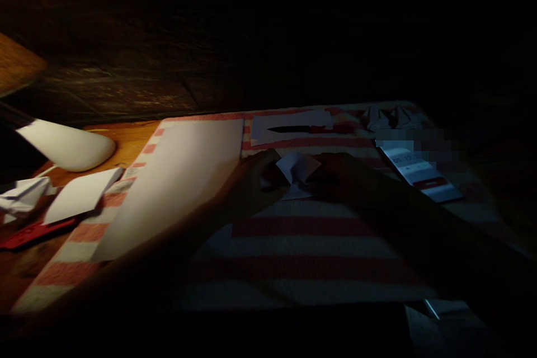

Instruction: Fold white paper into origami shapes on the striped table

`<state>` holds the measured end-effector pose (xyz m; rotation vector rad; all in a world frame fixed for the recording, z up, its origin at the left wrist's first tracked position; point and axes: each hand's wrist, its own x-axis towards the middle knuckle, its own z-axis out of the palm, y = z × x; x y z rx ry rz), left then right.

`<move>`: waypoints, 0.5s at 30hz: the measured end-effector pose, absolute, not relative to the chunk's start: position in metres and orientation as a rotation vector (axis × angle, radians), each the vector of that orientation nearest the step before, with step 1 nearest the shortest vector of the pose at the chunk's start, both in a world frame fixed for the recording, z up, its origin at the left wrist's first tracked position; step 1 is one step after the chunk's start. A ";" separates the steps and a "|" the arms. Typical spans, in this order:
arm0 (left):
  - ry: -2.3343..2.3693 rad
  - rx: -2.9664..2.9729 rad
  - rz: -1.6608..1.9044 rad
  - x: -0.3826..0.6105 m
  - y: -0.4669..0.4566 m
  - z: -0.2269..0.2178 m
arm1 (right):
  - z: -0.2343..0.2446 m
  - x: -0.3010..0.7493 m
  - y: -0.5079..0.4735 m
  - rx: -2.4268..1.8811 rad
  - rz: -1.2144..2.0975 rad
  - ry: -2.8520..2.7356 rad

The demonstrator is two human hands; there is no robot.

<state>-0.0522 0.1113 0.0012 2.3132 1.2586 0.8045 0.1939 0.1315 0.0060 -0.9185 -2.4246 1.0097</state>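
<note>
A small folded piece of white paper (297,168) is held up between my two hands over the striped cloth. My left hand (264,176) has its fingers closed on the paper's left side. On the right side, my right hand (335,176) grips it too, though deep shadow hides most of those fingers. Left of my hands lies a large white sheet (184,162). Beyond them, a knife (293,129) with a dark blade and a red handle rests on a smaller paper sheet (262,134).
Red and white stripes cover the cloth (314,265). A lit phone (419,170) lies at right, near folded paper pieces (388,117). At left are a white lamp base (71,145), a paper pad (81,196), a red object (37,233) and crumpled paper (23,196). A dark wall stands behind.
</note>
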 end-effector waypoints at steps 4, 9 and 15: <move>1.054 2.411 0.654 -0.065 0.120 0.009 | 0.010 0.196 0.132 -0.861 1.109 -2.424; 0.767 2.517 0.559 -0.077 0.129 0.013 | 0.008 0.195 0.134 -0.933 1.068 -2.404; 0.627 2.566 0.530 -0.077 0.136 0.010 | -0.001 0.194 0.133 -0.978 0.858 -2.410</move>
